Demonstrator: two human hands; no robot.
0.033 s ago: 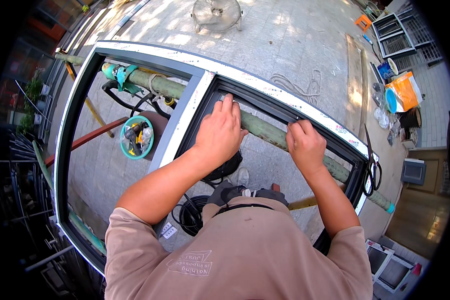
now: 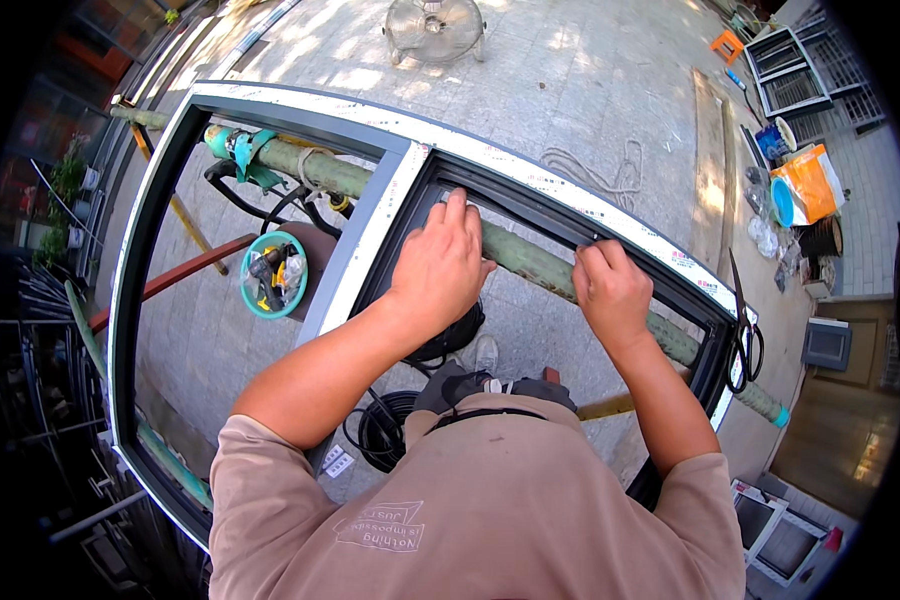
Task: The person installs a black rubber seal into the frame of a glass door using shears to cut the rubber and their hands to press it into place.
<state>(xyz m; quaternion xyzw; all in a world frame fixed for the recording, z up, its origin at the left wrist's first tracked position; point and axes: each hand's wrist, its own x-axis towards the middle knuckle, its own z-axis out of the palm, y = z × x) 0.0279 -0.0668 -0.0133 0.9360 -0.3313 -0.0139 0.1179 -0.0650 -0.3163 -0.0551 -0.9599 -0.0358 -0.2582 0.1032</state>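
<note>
A large window frame (image 2: pixel 295 100), dark grey with white printed film on its outer faces, lies across green-wrapped poles in front of me. My left hand (image 2: pixel 440 255) rests at the far left inner corner of the right-hand opening, fingers reaching onto the dark inner channel and thumb apart. Farther right along that edge, my right hand (image 2: pixel 612 290) has its fingertips pinched at the inner lip, on what looks like a thin black sealing strip (image 2: pixel 596 238). My fingers cover most of it. Black-handled scissors (image 2: pixel 741 325) lie across the frame's right corner.
A green pole (image 2: pixel 525 262) passes beneath both openings. Through the left one shows a teal bucket (image 2: pixel 248 285) of tools. Coiled black hose (image 2: pixel 382 430) lies by my feet. A floor fan (image 2: pixel 433 28) stands beyond, and an orange bag (image 2: pixel 813 185) sits to the right.
</note>
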